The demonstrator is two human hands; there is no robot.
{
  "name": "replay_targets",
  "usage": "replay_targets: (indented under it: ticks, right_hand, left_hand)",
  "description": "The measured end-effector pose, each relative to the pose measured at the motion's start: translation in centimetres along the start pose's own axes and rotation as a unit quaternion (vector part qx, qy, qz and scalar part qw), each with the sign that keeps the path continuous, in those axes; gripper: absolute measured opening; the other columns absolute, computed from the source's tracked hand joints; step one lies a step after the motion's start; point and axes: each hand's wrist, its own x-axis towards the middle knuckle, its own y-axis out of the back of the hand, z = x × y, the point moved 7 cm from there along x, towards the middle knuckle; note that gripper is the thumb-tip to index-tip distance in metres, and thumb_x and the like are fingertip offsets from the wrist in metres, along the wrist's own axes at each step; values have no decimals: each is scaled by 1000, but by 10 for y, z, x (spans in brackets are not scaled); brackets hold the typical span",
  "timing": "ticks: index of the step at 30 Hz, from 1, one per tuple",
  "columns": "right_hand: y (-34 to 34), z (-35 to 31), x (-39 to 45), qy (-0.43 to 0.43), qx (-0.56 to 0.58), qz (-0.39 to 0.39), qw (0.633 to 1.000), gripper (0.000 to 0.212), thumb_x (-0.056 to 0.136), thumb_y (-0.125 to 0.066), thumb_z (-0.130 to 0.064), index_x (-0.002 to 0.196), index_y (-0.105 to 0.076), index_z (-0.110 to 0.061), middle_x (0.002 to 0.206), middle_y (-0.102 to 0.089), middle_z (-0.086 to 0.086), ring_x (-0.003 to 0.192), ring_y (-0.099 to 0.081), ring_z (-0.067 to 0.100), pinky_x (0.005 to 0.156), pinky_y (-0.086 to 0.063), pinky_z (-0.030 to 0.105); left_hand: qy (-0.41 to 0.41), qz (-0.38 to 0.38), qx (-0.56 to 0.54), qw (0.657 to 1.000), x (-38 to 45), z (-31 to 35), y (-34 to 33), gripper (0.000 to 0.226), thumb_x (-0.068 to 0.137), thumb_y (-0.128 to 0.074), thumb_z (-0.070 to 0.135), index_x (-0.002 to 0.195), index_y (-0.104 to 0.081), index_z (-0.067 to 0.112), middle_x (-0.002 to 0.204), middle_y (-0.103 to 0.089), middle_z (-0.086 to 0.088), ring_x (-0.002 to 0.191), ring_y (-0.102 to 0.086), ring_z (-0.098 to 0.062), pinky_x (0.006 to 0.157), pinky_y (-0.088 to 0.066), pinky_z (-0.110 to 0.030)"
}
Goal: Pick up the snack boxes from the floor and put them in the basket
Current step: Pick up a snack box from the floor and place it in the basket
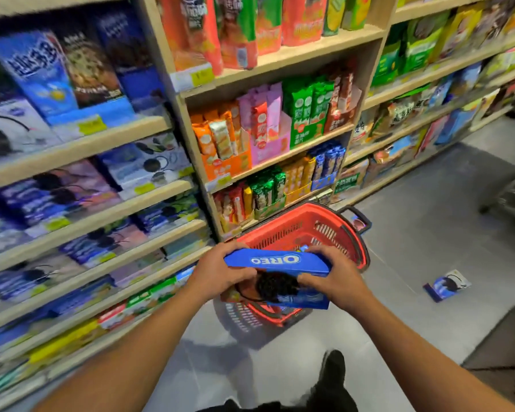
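Blue Oreo box is gripped at its ends, fingers curled round it, by the left hand and the right hand, and is held directly above the red basket set on the grey floor; a second snack box is seen lying to the right, with stocked shelves beyond

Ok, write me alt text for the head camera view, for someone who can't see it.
Both hands, left hand and right hand, hold a blue Oreo box above a red shopping basket standing on the grey floor of a shop aisle. Another snack box lies on the floor to the right, and snack-filled shelves line the left side.
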Motion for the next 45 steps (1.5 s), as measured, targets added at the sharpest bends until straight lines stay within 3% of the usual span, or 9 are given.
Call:
replay_targets:
  ticks: [5,9,15,24,27,31,34,41,45]
  right_hand:
    - [-49,-29,-8,-2,-4,-19,1000,45,60,-82,-35,100,-63,-31,99,-64,-9,93,-60,10,84,-47,23]
    - [-69,-26,-4,-25,10,-15,1000,45,67,-85,-20,103,-61,-33,99,-59,-17,93,-58,5,77,-40,6]
    - [-83,4,26,-82,34,-22,996,45,68,-84,-31,108,-63,-33,107,-60,-9,96,-58,1,83,-45,19]
    - [-80,76,92,-153,42,7,987,59,68,-85,-35,121,-63,-21,107,-54,-6,98,-49,4,84,-33,2]
    - [-82,109,104,-187,39,29,981,70,63,-78,-48,124,-63,-18,108,-54,-6,103,-45,4,92,-34,11]
    - [-102,158,104,-264,65,66,960,82,57,-67,-61,126,-62,-17,119,-58,2,113,-49,12,100,-34,18]
    - [-125,199,109,-320,86,87,940,80,57,-64,-59,123,-63,-14,116,-59,5,108,-51,12,94,-29,5]
    - [-207,294,134,-431,112,135,885,67,62,-81,-34,122,-62,-12,117,-57,8,109,-52,18,94,-33,13]
    - [-275,350,145,-484,151,141,850,68,68,-86,-16,129,-57,-12,124,-49,7,106,-47,10,90,-29,5]
  left_hand:
    - [10,16,-7,1000,-29,-40,37,45,66,-85,34,104,-62,37,107,-59,15,101,-55,-5,80,-38,-6]
    - [18,-1,-8,1000,-23,-60,44,47,53,-73,58,97,-58,50,106,-59,16,99,-56,-5,83,-41,-19]
    - [43,-31,-10,999,20,-80,31,58,47,-67,62,101,-61,44,106,-65,13,96,-60,-6,84,-46,-26]
    - [39,-136,84,986,145,-89,-13,80,49,-64,68,119,-62,30,114,-58,8,102,-53,-7,82,-37,-20]
    - [28,-169,113,979,182,-100,-44,84,49,-68,67,122,-62,25,114,-57,6,105,-52,-10,86,-33,-18]
    - [16,-229,107,967,218,-113,-85,80,54,-71,59,123,-62,21,113,-62,-1,105,-59,-18,94,-45,-31]
    - [-24,-274,131,952,254,-133,-123,81,59,-67,61,123,-62,12,110,-62,-6,104,-60,-25,92,-46,-36]
    - [-72,-362,204,907,337,-227,-206,83,58,-65,63,123,-62,12,120,-61,-13,113,-57,-28,100,-40,-30]
    - [-46,-394,240,886,367,-305,-247,79,60,-81,44,130,-58,16,127,-55,-15,119,-53,-30,104,-36,-31]
